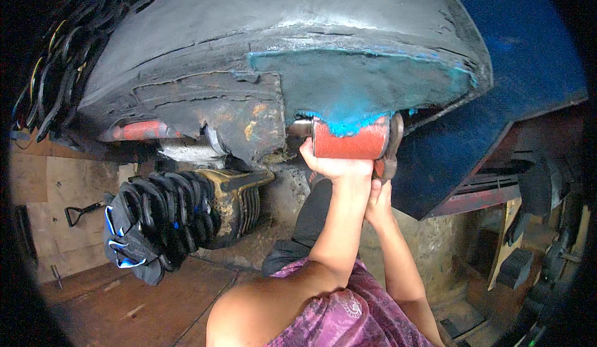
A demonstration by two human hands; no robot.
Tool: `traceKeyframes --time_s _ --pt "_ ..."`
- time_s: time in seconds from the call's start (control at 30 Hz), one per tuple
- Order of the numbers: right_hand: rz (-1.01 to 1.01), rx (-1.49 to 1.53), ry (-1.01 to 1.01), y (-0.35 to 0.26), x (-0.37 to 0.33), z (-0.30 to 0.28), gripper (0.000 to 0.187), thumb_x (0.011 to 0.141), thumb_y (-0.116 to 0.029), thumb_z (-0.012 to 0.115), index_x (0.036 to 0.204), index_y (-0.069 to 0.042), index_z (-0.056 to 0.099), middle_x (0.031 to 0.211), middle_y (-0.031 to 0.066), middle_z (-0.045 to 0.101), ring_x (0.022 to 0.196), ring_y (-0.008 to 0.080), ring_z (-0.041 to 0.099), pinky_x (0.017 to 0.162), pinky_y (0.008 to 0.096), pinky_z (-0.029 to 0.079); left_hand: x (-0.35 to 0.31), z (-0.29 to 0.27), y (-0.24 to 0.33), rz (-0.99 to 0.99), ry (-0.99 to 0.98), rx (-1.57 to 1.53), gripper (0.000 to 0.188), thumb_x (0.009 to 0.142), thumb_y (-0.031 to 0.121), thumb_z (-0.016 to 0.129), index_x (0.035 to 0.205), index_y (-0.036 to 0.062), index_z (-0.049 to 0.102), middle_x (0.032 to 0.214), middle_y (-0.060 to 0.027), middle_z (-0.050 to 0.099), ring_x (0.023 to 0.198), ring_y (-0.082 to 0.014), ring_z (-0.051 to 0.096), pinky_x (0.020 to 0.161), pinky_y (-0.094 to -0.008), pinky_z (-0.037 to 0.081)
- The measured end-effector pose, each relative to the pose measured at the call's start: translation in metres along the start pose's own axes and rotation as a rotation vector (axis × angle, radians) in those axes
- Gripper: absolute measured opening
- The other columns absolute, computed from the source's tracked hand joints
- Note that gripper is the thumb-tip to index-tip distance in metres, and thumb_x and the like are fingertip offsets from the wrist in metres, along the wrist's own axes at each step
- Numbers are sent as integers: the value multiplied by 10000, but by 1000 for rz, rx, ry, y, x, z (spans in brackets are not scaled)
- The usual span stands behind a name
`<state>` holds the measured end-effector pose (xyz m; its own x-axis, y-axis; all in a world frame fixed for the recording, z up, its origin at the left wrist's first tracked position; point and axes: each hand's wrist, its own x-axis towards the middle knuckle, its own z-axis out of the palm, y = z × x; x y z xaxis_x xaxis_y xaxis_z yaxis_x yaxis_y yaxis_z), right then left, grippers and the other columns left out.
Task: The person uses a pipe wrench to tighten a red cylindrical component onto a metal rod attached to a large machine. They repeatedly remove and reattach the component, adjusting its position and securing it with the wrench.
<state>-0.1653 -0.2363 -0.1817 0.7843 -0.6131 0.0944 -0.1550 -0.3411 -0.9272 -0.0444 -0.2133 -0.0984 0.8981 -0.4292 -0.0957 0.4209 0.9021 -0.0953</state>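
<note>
My left hand (345, 168) reaches up to the underside of a red, rough-looking drum (349, 140). Its thumb rises by the drum's left end, next to a metal shaft (301, 128). The other fingers are hidden, and I cannot tell what they hold. Lower and to the right, my right hand (378, 199) is closed at the lower end of a brownish curved piece (396, 137) standing along the drum's right end. Its exact kind is unclear. A grey hood (373, 83), edged with bright blue dust, covers the drum's top.
At left, dark shoe soles (177, 213) are stacked in a row, with blue-and-black pieces (127, 247) at the end. A second red drum (142, 130) shows under the machine's left side. A blue panel (460, 154) slants at right. A black handle (79, 212) stands at far left.
</note>
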Motion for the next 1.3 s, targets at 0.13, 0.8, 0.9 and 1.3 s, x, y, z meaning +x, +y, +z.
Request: traceKeyframes --time_s 0.13,0.8,0.9,1.3 --pt "-36 34 -38 1 15 2 844 949 -661 198 1366 42 408 1351 237 486 1290 356 450 1055 459 346 7 -19 0 -42 -81 -94 612 842 576 379 1234 147 569 1277 -114 559 1164 -389 511 959 -626 396" --pt "166 179 131 -33 -16 -3 557 1041 -440 237 1243 19 479 1089 167 562 980 223 533 882 352 422 5 0 3 108 162 112 607 839 538 384 1194 76 556 1196 -123 571 1105 -337 543 946 -531 424" --pt "179 52 128 -34 -15 -3 620 1023 -474 217 1272 38 463 1052 226 582 956 312 576 865 394 442 8 -2 0 117 98 111 553 780 446 389 1132 66 581 1132 -129 596 1064 -337 560 917 -523 438" --pt "88 90 65 -17 -10 0 703 997 -491 285 1337 116 382 1197 312 564 1116 445 561 967 450 424 18 -20 -2 122 78 14 587 814 537 396 1205 143 587 1203 -100 593 1094 -358 552 929 -575 423"
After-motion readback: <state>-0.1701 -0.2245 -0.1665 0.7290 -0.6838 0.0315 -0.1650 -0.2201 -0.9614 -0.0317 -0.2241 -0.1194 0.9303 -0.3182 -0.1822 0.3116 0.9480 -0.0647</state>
